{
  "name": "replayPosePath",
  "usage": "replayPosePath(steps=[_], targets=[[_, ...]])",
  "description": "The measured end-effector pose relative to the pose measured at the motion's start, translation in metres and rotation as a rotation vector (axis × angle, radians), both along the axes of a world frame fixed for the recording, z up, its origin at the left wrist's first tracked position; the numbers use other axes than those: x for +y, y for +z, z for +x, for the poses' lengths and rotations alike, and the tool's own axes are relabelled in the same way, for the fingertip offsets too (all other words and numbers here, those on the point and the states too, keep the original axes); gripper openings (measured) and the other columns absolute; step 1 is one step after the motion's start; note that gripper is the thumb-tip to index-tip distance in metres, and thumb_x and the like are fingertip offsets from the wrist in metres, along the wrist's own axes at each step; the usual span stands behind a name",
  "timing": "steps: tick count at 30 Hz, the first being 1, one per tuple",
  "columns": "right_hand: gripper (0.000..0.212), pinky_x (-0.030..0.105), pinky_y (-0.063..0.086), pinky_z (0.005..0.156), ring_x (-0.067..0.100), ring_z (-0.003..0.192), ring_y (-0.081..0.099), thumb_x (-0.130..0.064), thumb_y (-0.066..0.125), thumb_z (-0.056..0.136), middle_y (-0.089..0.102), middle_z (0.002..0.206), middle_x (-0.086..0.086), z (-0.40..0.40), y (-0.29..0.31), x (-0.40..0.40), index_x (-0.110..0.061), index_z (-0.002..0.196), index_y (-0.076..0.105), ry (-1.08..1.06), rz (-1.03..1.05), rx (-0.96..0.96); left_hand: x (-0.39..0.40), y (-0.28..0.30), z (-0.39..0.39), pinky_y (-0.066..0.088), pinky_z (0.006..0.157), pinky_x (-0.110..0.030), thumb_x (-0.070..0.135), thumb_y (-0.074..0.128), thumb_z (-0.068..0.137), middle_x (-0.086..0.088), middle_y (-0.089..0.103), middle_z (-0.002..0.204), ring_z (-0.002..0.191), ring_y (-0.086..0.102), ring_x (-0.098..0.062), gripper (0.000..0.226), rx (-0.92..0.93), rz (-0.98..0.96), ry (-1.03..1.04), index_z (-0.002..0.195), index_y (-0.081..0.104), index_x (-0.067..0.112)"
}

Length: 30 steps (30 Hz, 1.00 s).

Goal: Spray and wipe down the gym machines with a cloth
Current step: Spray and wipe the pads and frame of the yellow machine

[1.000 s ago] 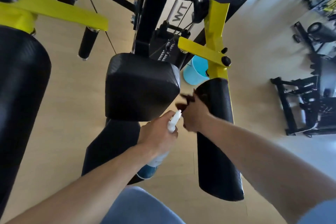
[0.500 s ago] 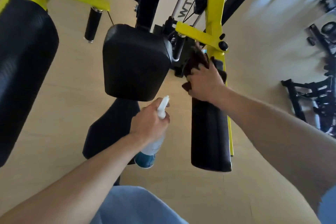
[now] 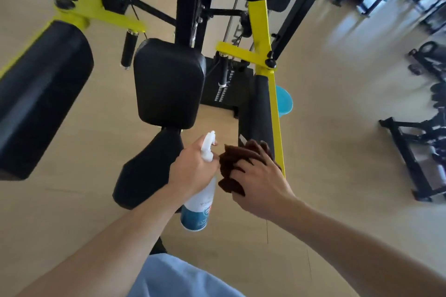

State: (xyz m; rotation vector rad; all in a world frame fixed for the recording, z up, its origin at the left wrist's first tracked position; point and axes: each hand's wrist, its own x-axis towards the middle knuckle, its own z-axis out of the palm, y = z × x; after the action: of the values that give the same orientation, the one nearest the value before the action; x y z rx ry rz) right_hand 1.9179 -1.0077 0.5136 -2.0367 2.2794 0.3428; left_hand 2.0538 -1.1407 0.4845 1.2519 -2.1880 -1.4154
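2 bare forearms, no sleeves at the wrists; pale blue garment below.

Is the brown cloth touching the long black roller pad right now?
Touching. The head view shows the right hand pressing the cloth against the roller pad's lower end.

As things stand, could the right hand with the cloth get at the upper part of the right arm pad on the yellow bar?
Probably yes. The right hand presses the brown cloth against the lower end of the right arm pad, and nothing lies across the pad's black surface above it. The spray bottle in the left hand sits off to the side.
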Motion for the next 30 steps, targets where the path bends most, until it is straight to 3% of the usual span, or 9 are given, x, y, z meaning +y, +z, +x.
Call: replayPosePath(steps=[3,7,11,15,19,22,26,28,30], targets=[[0.029,0.055,0.024,0.125,0.025,0.153,0.029,-0.047,0.063,0.092,0.054,0.148,-0.009,-0.004,-0.009,-0.002,-0.035,0.117,0.071,-0.218,-0.236,-0.066,0.005,0.003,0.006,0.048,0.062,-0.025,0.029,0.064,0.091,0.011,0.072,0.095,0.085,0.067,-0.013,0.029,-0.021,0.013,0.023,0.118,0.058,0.038],[0.029,0.063,0.039,0.115,0.03,0.155,0.021,-0.043,0.067,0.094,0.038,0.159,-0.006,-0.03,-0.015,-0.032,-0.035,0.122,0.066,-0.438,-0.309,-0.118,0.001,0.01,0.017,0.05,0.062,-0.026,0.029,0.061,0.089,0.009,0.07,0.086,0.076,0.066,-0.01,0.02,-0.031,-0.004,0.093,0.108,0.059,0.034],[0.029,0.062,0.037,0.116,0.028,0.152,0.028,-0.046,0.059,0.097,0.042,0.156,-0.009,-0.061,-0.017,-0.079,-0.034,0.121,0.07,-0.457,-0.4,-0.131,-0.036,0.04,0.035,0.051,0.066,-0.026,0.029,0.061,0.084,0.011,0.071,0.086,0.077,0.067,-0.009,0.029,0.024,-0.018,0.204,0.112,0.065,0.032],[0.025,0.054,0.036,0.119,0.023,0.148,0.034,-0.035,0.068,0.096,0.051,0.153,-0.007,-0.061,-0.007,-0.104,-0.032,0.12,0.073,-0.572,-0.535,-0.238,-0.096,0.079,0.058,0.043,0.063,-0.02,0.018,0.058,0.09,0.006,0.075,0.099,0.084,0.068,-0.013,0.033,0.074,-0.122,0.29,0.12,0.064,0.03],[0.027,0.05,0.035,0.119,0.024,0.145,0.038,-0.034,0.072,0.093,0.057,0.149,-0.003,-0.067,0.003,-0.129,-0.03,0.12,0.075,-0.671,-0.56,-0.248,-0.161,0.112,0.079,0.053,0.063,-0.037,0.026,0.059,0.088,0.001,0.075,0.084,0.074,0.069,-0.015,0.025,0.167,-0.184,0.359,0.108,0.061,0.041],[0.027,0.047,0.046,0.106,0.03,0.13,0.054,-0.042,0.063,0.096,0.065,0.139,-0.001,-0.066,0.019,-0.157,-0.038,0.121,0.074,-0.841,-0.694,-0.528,-0.221,0.126,0.083,0.06,0.072,-0.042,0.036,0.06,0.085,0.006,0.074,0.08,0.078,0.071,-0.014,0.023,0.182,-0.227,0.36,0.106,0.061,0.045],[0.028,0.051,0.06,0.092,0.023,0.089,0.073,-0.055,0.067,0.084,0.078,0.093,-0.003,-0.05,0.064,-0.213,-0.038,0.102,0.079,-1.245,-1.261,-0.946,-0.287,0.118,0.074,0.059,0.078,-0.044,0.035,0.061,0.087,0.01,0.071,0.081,0.081,0.071,-0.015,0.024,0.139,-0.202,0.296,0.11,0.061,0.042],[0.015,0.047,0.061,0.085,0.021,0.075,0.069,-0.048,0.069,0.084,0.073,0.076,-0.009,-0.029,0.084,-0.257,-0.037,0.086,0.079,-1.24,-1.321,-1.048,-0.308,0.103,0.064,0.057,0.078,-0.041,0.034,0.06,0.091,0.012,0.062,0.078,0.082,0.067,-0.021,0.023,0.043,-0.16,0.276,0.114,0.06,0.036],[0.013,0.048,0.058,0.081,0.022,0.079,0.067,-0.042,0.069,0.088,0.071,0.077,-0.007,0.001,0.1,-0.301,-0.035,0.085,0.079,-1.176,-1.276,-1.085,-0.315,0.078,0.055,0.054,0.071,-0.038,0.034,0.057,0.091,0.01,0.058,0.077,0.081,0.066,-0.024,0.02,-0.026,-0.086,0.253,0.11,0.057,0.032]])
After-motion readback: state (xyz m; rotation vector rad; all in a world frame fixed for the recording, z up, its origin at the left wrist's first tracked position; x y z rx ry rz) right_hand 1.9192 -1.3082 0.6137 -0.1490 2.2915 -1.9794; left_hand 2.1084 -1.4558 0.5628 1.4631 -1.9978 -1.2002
